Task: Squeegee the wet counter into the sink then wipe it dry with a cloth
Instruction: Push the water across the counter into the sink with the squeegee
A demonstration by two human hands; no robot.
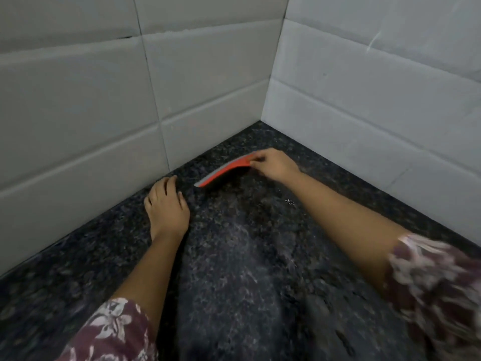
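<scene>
A red squeegee with a grey blade edge lies low on the dark speckled counter near the far corner. My right hand grips its right end with the fingers pinched on it. My left hand rests flat on the counter to the squeegee's left, fingers apart, holding nothing, close to the left wall. Pale wet streaks run down the counter toward me. No sink and no cloth are in view.
White tiled walls meet in a corner behind the squeegee and close the counter on the left and the right. A few small droplets sit right of the squeegee. Floral sleeves cover both my upper arms.
</scene>
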